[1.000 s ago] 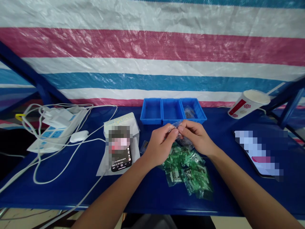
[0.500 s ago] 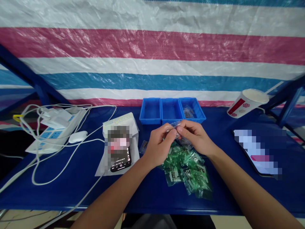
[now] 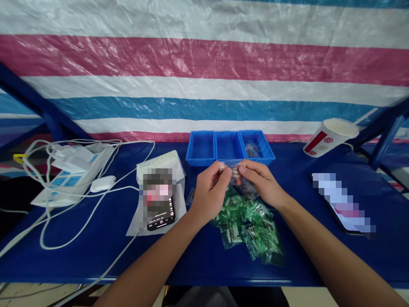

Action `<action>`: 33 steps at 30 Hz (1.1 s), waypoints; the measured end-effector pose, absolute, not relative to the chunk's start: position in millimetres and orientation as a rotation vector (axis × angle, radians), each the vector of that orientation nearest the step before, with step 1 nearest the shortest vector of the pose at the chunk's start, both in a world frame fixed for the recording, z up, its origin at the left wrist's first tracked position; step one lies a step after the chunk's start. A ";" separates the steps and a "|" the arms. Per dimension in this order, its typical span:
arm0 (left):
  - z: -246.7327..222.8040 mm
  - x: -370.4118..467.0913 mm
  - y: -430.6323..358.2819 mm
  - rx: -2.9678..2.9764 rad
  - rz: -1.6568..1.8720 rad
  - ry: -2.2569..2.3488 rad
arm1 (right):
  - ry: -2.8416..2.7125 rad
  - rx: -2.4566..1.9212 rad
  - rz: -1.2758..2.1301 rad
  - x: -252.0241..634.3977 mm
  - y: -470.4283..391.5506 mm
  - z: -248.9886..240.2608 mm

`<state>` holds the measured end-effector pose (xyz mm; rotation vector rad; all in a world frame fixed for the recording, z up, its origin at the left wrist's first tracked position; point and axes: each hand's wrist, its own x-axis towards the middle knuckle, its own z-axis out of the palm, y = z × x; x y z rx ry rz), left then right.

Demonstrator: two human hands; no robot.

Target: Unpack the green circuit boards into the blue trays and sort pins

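My left hand and my right hand pinch opposite sides of a small clear plastic bag with shiny metal-looking pieces inside. Just beneath the hands lies a heap of green-tinted plastic packets; dark and pale strips show through several of them. Part of another clear packet shows to the left of my left hand. Beyond the fingers stand joined blue bins; the right bin has clear bags in it.
On the left, a phone rests on white packaging, near a power strip and tangled white cables. To the right are a tilted paper cup and another phone. A striped sheet hangs behind.
My thumbs have moved apart, and more of the clear bag with its metal-looking pieces shows between them. The heap of packets has stayed put.
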<state>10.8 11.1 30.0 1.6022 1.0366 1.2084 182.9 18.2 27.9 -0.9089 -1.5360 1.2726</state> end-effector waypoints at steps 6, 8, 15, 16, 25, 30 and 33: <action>31.3 10.7 11.5 1.639 1.185 1.042 | -1.541 -0.899 1.255 182.9 18.4 27.8; 31.0 10.7 11.7 1.652 1.184 1.037 | -1.567 -0.913 1.216 181.7 17.9 30.0; 30.9 10.3 11.9 1.679 1.174 1.028 | -1.609 -0.936 1.115 181.1 17.0 29.4; 30.2 10.3 12.0 1.678 1.174 1.026 | -1.610 -0.933 1.108 181.1 17.0 28.4; 27.9 10.5 13.3 1.643 1.137 1.007 | -1.580 -0.910 1.127 183.6 16.7 31.5; 25.6 8.6 15.2 1.650 1.106 0.978 | -1.599 -0.897 1.144 186.7 16.9 32.3; 23.4 7.5 16.1 1.644 1.099 0.970 | -1.599 -0.902 1.156 187.9 17.8 29.5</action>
